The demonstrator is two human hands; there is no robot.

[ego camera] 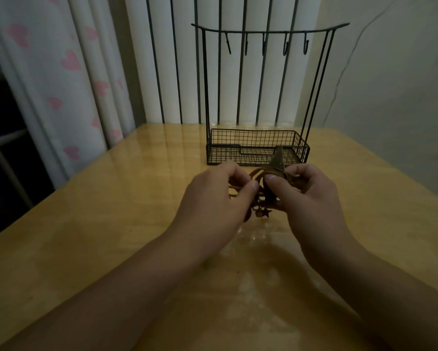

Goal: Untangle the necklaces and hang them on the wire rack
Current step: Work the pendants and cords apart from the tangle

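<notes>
A tangle of brown cord necklaces (263,174) is held above the wooden table, just in front of the wire rack. My left hand (212,198) pinches the cords on the left, and my right hand (311,193) pinches the bundle on the right with the thumb on top. A flat brown pendant sticks up from the bundle, and a small star charm (266,212) dangles below between the hands. The black wire rack (258,148) stands behind, with a basket base and a top bar (268,31) carrying several bare hooks.
The glossy wooden table (111,224) reaches left to an edge by a curtain with pink hearts (70,62). Black vertical bars (177,72) and a white panel stand behind the rack. A pale wall (390,84) lies to the right.
</notes>
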